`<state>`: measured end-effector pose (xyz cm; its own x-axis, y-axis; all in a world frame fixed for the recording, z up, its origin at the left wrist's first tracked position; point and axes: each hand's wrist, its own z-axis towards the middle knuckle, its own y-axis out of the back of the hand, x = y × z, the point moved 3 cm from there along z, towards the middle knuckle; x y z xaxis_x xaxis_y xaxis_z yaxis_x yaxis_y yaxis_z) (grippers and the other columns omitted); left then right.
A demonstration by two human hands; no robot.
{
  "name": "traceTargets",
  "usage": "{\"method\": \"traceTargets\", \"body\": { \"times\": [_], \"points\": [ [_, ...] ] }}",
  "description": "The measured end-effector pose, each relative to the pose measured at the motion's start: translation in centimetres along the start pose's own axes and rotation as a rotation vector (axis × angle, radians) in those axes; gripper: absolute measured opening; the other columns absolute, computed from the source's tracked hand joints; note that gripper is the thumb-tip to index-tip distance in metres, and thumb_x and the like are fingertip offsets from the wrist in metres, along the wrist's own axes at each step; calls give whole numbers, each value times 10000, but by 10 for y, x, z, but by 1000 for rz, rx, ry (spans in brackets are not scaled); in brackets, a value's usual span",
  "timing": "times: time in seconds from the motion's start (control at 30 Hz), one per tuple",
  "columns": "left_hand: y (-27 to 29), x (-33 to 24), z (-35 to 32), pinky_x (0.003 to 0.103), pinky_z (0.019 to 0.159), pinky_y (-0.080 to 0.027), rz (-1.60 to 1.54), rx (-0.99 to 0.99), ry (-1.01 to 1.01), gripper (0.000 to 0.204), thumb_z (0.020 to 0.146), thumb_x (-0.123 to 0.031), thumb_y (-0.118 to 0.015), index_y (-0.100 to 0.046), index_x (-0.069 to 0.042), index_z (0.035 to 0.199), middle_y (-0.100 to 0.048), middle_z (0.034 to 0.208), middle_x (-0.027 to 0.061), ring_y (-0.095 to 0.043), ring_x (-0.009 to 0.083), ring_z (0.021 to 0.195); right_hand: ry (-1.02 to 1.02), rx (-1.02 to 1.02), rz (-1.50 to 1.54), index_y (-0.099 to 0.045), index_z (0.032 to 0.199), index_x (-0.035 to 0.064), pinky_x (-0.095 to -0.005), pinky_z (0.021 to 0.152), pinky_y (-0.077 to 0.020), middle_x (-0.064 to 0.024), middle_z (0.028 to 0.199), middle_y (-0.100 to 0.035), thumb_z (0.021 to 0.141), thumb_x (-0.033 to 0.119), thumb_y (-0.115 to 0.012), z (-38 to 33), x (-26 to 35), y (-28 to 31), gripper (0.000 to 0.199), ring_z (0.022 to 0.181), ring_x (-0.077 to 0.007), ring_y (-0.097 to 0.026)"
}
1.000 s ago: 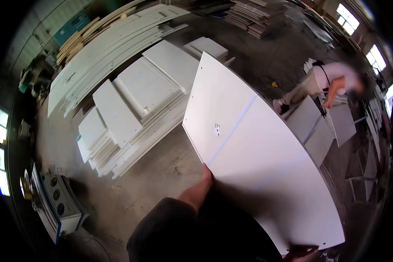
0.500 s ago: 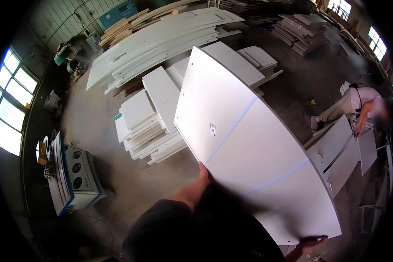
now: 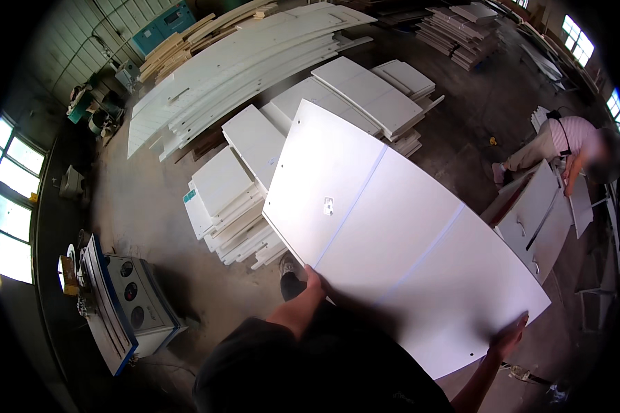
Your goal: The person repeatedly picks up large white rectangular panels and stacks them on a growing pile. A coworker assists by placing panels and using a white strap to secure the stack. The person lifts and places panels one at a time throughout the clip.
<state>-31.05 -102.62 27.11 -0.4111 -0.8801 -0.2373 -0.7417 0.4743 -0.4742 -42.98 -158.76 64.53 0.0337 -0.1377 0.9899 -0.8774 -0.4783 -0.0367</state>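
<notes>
A large white panel point(image 3: 386, 220) is held up in front of me, tilted, with two blue lines across it, a small label and a few holes near its edges. My left hand point(image 3: 308, 292) is closed on its left long edge. At the near right end my right hand point(image 3: 508, 337) grips the short edge, the thumb side showing and the other fingers partly hidden. Beyond the panel's far end lie stacked white panels point(image 3: 222, 180) of several sizes, with another white pile point(image 3: 368, 96) to the right, partly covered by the held one.
Long white boards point(image 3: 255, 58) are piled at the back. A white machine with round dials point(image 3: 132, 292) stands at left. On the right, a person point(image 3: 572, 141) bends over a cabinet with handles point(image 3: 530, 220). My shoe point(image 3: 286, 266) is on the floor point(image 3: 151, 227).
The panel's near right end has risen, and its far end sits lower in view. My right hand has moved up with it. A shoe now shows below the left edge.
</notes>
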Motion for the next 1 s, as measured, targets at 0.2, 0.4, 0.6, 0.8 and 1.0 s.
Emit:
{"method": "traceTargets", "body": {
  "times": [0.2,0.4,0.6,0.8,1.0],
  "points": [
    [70,-119,37,398,1057,-279,-21,-77,-134,784,884,-633,-295,-289,-25,1378,-313,1424,131,-334,288,1280,-200,105,-98,-426,1316,27,-368,966,-362,-105,1312,-454,874,467,-510,-60,-41,-147,629,1145,-250,-463],
    [88,-303,42,423,1023,-316,16,-280,35,889,834,-675,-381,-305,46,1348,-398,1354,172,-405,306,1217,-307,187,-53,-491,1235,-25,-332,896,-424,-101,1211,-539,867,427,-545,-138,-150,-293,586,1051,-225,-532],
    [141,-469,94,431,889,-434,379,-709,-44,924,779,-699,-467,-392,68,1287,-491,1255,161,-508,286,1103,-424,73,-233,-506,1197,-64,-333,869,-448,-113,1175,-564,824,460,-599,-223,-212,-454,650,1010,-242,-561],
    [179,-562,147,347,657,-488,213,-528,-181,756,811,-642,-493,-487,42,1132,-565,861,84,-561,197,751,-563,174,-188,-419,1293,-18,-378,952,-390,-116,1285,-484,840,542,-523,-266,-298,-555,728,1126,-268,-494],
    [171,-537,125,295,482,-379,323,-429,-351,506,862,-554,-492,-511,-49,897,-427,624,7,-431,113,545,-748,423,-105,-317,1377,64,-398,1030,-309,-82,1400,-365,863,634,-378,-296,-392,-622,769,1246,-275,-383]
  ]
}}
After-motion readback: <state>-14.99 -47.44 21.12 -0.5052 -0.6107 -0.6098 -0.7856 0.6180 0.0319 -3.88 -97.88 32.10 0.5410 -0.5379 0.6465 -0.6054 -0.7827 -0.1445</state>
